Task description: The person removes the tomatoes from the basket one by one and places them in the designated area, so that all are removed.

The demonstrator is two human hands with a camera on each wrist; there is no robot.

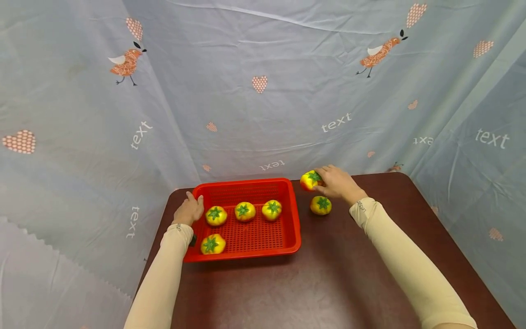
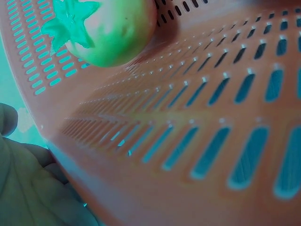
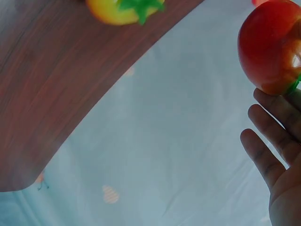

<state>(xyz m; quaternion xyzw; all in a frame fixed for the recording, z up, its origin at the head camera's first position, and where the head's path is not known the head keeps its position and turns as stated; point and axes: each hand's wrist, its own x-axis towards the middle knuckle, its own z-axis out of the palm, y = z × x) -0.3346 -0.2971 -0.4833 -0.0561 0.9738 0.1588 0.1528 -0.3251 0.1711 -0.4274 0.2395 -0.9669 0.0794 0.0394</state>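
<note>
My right hand pinches a yellow-and-red toy tomato with a green star-shaped top, held just beyond the right rim of a red basket. In the right wrist view the same tomato shows its red underside, with fingertips against it and the other fingers spread. A second tomato sits on the table below that hand. At the basket's left rim rests my left hand, fingers loosely extended; the left wrist view shows it along the outside of the slotted wall, partly hidden. Several tomatoes lie inside the basket.
The dark brown table carries the basket at its back left. A grey-blue curtain printed with birds and hearts hangs close behind the table and along both sides. One tomato lies in the basket's front left corner.
</note>
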